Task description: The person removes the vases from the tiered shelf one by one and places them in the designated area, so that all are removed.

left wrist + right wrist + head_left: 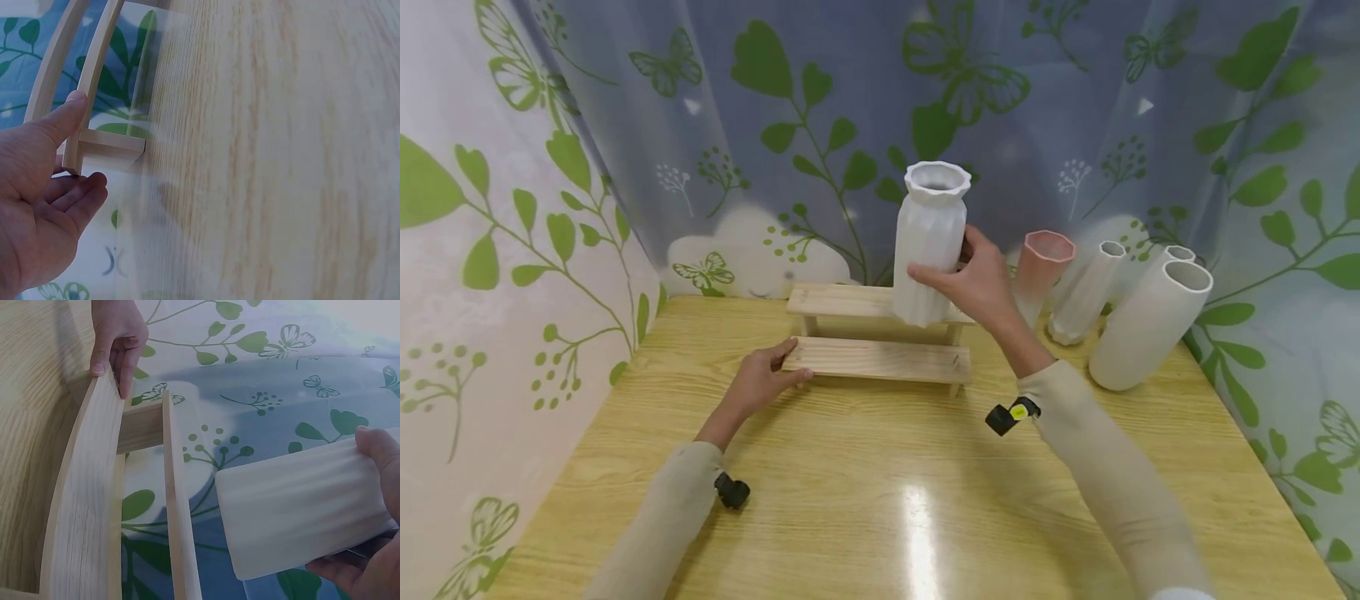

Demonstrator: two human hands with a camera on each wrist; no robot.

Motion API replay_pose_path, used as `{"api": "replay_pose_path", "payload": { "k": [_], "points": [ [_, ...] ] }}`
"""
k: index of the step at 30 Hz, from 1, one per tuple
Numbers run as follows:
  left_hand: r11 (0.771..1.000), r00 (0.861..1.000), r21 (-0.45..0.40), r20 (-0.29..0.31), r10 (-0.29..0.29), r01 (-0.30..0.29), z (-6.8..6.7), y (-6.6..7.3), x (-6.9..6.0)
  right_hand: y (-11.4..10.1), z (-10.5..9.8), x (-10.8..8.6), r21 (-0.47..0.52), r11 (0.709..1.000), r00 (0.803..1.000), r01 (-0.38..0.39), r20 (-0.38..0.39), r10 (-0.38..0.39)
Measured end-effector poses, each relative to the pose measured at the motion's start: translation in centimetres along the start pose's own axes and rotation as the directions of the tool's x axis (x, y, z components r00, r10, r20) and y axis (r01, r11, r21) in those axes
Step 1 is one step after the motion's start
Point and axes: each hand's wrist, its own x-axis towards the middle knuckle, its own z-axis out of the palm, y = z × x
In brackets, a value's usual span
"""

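Note:
My right hand (pixel 981 283) holds a white fluted vase (pixel 929 242) with a scalloped rim, thumb on its front and fingers round its far side. In the right wrist view the vase's flat base (pixel 275 519) hangs apart from the upper board of a two-step wooden stand (pixel 90 487). My left hand (pixel 760 379) grips the left end of the stand's lower shelf (pixel 880 358). Up close in the left wrist view, the left thumb (pixel 74 103) presses one face of that board, with the fingers curled on the other side.
To the right stand a pink-topped vase (pixel 1047 258), a slim white ribbed vase (pixel 1082 296) and a wide smooth white vase (pixel 1150 329); another white rim (pixel 1180 253) shows behind. A leaf-patterned curtain (pixel 842 125) borders the wood-grain table (pixel 850 483).

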Motion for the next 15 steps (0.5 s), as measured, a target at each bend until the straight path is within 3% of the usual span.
{"api": "replay_pose_path", "payload": {
  "k": [7,15],
  "points": [
    [1.0,1.0,0.004,-0.005,0.003,-0.003,0.0,0.0,0.0,0.0,-1.7,-1.2,0.053,0.999,1.0,0.013,0.012,-0.014],
    [1.0,1.0,0.001,-0.003,0.003,-0.003,0.0,0.1,-0.1,0.4,-3.2,-2.3,0.035,0.999,1.0,0.021,-0.015,-0.021]
  ]
}}
